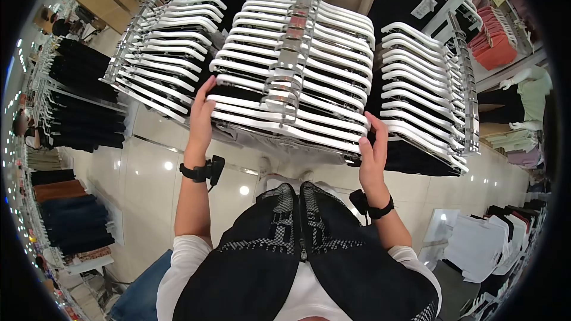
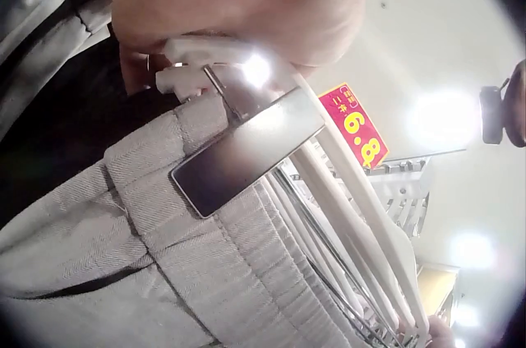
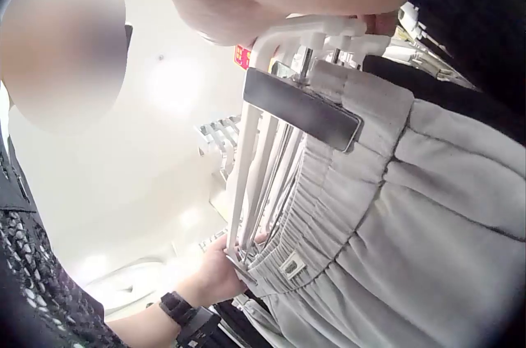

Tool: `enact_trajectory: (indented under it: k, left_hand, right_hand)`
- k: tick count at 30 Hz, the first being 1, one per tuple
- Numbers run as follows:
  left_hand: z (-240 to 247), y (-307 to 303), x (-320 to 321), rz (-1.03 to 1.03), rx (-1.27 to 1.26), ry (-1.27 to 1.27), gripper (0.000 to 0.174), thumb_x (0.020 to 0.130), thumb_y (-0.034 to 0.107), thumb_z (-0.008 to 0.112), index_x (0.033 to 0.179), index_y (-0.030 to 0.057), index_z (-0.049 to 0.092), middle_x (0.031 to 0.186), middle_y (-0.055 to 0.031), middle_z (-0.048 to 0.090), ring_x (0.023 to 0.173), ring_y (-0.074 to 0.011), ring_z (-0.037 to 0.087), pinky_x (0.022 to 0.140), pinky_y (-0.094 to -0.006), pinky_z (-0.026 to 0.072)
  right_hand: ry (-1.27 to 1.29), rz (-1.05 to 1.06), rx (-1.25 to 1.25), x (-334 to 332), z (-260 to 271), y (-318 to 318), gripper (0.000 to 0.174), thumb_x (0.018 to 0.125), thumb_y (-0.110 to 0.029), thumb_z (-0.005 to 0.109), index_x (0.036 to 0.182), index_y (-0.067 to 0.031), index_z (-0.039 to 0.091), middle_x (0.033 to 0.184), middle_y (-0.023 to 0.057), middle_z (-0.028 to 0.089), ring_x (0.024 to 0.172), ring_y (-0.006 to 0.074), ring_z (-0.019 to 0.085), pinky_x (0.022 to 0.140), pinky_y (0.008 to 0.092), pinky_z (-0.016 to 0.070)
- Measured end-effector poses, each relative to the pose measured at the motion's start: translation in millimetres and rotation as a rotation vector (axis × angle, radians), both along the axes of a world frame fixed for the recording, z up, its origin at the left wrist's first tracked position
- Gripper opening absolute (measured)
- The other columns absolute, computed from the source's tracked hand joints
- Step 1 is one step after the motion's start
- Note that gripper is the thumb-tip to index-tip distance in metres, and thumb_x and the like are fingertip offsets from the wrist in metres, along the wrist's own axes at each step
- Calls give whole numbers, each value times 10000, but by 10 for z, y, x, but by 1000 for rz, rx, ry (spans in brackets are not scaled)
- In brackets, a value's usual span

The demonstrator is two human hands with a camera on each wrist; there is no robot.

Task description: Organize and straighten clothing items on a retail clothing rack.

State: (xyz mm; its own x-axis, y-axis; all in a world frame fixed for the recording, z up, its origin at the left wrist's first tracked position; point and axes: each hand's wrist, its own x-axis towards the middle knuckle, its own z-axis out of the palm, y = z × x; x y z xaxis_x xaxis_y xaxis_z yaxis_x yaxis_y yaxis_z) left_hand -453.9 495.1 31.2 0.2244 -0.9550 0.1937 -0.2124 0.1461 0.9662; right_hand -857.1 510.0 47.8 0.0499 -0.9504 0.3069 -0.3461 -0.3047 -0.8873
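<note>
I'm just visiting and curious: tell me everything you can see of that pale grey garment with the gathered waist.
The pale grey garment looks like woven cloth, with a gathered, elastic-looking waistband bearing a small pale label. It hangs waist up from a white hanger, at the near end of the rack's row; clips with shiny, flat plates grip its waist near both ends. The left hand and right hand hold hanger ends beside it. Its hem isn't clearly visible.

Glossy pale floor tiles (image 1: pixel 143 202) around us mirror spots of light (image 1: pixel 244 190), with black garments (image 1: pixel 86 125) hanging to their left, a mannequin (image 1: pixel 520 78) in a pale green top (image 1: pixel 534 101) and hanging white clothes (image 1: pixel 476 241) to their right, and a white ceiling (image 2: pixel 436 36) with glaring lamps (image 2: pixel 446 118) above them.
</note>
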Motion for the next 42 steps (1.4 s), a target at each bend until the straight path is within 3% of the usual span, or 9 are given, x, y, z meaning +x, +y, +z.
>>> enact_trajectory:
  k: [2,8,9,13,20,23,27,30,42]
  left_hand:
    - [-34,-9,40,44,-24,-142,543,943,143,482,1467,24,562,1298,-122,549,1234,-228,507,1128,-337,350]
    - [12,-18,91,54,-42,-279,381,934,139,510,1271,19,639,1253,-136,532,1202,-268,496,1094,-372,369]
    - [-27,-45,98,120,-87,-397,369,935,125,517,1274,15,615,1400,-191,513,1258,-299,488,1120,-401,360]
    - [-42,-174,178,-116,-89,-27,431,937,119,528,1346,-17,522,1648,-278,322,1359,-351,479,1157,-402,344]
    - [-42,-292,292,-102,-106,-266,449,954,130,520,1369,-42,504,1470,-260,518,1309,-377,542,1127,-438,405]
    - [66,-248,164,-60,-64,-54,506,983,145,506,1448,-52,466,1466,-258,518,1318,-394,531,1143,-455,389]
    - [15,-232,281,-126,-142,-425,579,1028,156,508,1547,-61,375,1561,-280,439,1453,-417,422,1200,-467,331]
    - [54,-235,291,-176,-213,-318,582,1045,184,501,1557,-61,372,1602,-292,393,1509,-427,358,1220,-465,304]
    - [-4,-264,294,-266,-253,-227,552,1074,212,408,1545,-77,408,1618,-294,378,1520,-398,359,1243,-438,254]
  right_hand:
    - [-13,-39,-18,45,-21,21,519,957,-156,545,1445,16,506,1384,172,529,1298,299,485,1160,404,337]
    - [-114,-81,35,123,-101,38,590,908,-88,520,1488,20,485,1490,163,503,1371,270,457,1198,398,306]
    - [-136,-86,52,138,-106,34,595,901,-78,514,1486,22,485,1487,162,509,1366,267,462,1196,395,309]
    - [-200,-113,71,251,-93,38,613,877,-25,467,1486,46,470,1498,179,513,1385,268,476,1204,397,319]
    - [-253,-221,33,471,-136,54,662,908,-3,397,1565,57,339,1558,229,447,1433,302,461,1229,413,302]
    - [-220,-206,41,443,-152,15,641,915,-6,393,1551,70,373,1583,224,428,1458,297,439,1236,409,292]
    - [-150,-382,108,532,-51,103,546,1028,-72,475,1549,62,384,1585,232,437,1472,311,434,1230,410,309]
    - [-105,-452,62,580,-137,213,497,1104,-187,447,1540,48,415,1549,188,485,1445,280,458,1224,397,318]
    - [-107,-487,69,786,-92,267,522,1100,-192,459,1572,22,400,1499,163,526,1363,210,499,1159,335,360]
